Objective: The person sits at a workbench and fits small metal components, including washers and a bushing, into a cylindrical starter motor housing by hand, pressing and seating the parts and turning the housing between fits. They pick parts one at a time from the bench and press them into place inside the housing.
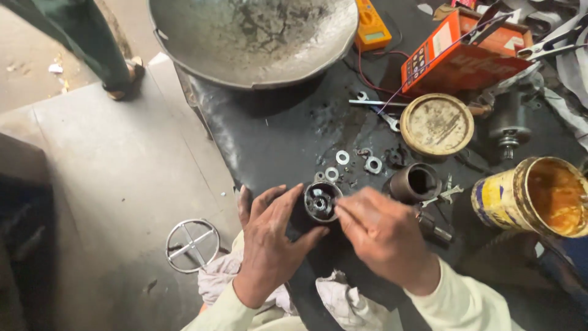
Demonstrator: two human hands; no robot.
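Note:
My left hand (269, 239) grips a small round dark housing (322, 201) with metal parts inside it, held upright at the near edge of a black workbench (275, 135). The fingertips of my right hand (383, 236) pinch at the housing's right rim; whether they hold a small part I cannot tell. Several loose washers (342, 157) lie on the bench just beyond the housing. A dark metal sleeve (416, 182) lies on its side to the right of my right hand.
A big dented metal bowl (254, 37) sits at the bench's far end. A round tin lid (436, 124), a spanner (383, 110), two orange meters (459, 52), an open yellow grease tin (533, 196) and a white rag (343, 303) are around. A person's leg (79, 43) stands at left; a chrome ring (192, 245) lies on the floor.

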